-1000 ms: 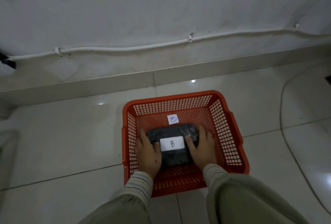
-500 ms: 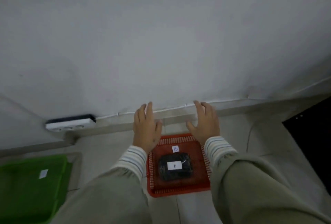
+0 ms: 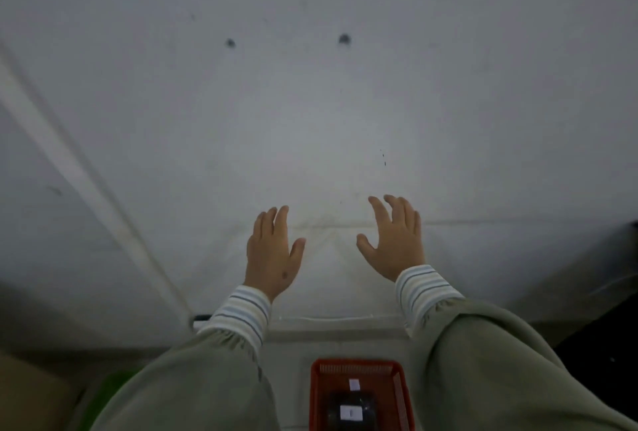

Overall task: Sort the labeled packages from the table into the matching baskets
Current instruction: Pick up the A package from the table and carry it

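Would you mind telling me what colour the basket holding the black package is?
The basket is red-orange, seen best in the head view, bottom centre.

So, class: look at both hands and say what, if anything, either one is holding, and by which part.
Nothing is held. The left hand and right hand are open and empty; the black package lies in the red basket.

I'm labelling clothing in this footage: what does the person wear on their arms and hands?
Both arms are in loose olive-green sleeves gathered at the wrist, with striped cuffs in white, blue and beige showing beneath. The left hand and right hand are bare: no gloves, rings or watch visible.
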